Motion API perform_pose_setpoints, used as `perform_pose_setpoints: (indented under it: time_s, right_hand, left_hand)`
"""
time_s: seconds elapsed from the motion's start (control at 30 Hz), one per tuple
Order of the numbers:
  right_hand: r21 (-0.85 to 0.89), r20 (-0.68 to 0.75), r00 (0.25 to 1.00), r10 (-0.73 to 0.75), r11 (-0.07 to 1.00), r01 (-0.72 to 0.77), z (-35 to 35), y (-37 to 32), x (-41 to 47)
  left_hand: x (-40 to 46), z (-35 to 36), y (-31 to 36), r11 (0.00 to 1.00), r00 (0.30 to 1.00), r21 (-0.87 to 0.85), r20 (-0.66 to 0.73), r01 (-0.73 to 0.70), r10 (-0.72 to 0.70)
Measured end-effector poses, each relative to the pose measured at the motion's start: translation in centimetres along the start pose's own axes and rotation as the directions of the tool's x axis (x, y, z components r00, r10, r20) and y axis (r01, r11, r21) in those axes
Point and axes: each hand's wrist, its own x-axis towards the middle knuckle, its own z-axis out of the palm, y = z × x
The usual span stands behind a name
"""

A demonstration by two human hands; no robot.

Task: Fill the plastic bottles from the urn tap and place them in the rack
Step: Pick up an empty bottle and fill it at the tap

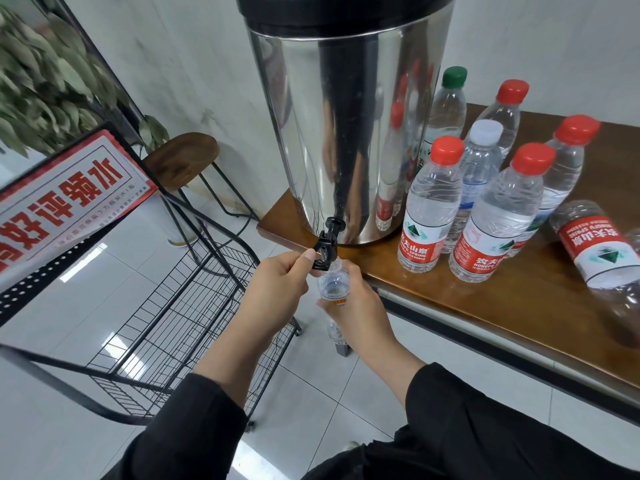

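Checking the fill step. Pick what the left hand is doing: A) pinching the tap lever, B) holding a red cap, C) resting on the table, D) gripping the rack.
A: the left hand pinches the black tap lever, while the right hand holds the bottle under the spout.

stool (181,157) | leafy plant (38,81) | red-and-white sign (69,199) | wooden table (502,306)

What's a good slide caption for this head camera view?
Left hand works the urn tap while right hand holds an uncapped plastic bottle beneath it, capped bottles waiting alongside.
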Motion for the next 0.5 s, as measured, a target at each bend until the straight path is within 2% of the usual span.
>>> perform_pose_setpoints:
  time_s: [0.5]
  right_hand:
    - [0.045, -0.005, 1.0, 0.0, 0.999, 0.0, -0.16, -0.07, -0.12]
  left_hand:
    - [0.17, -0.1, -0.3, 1.0, 1.0, -0.02, 0.003, -0.01, 0.01]
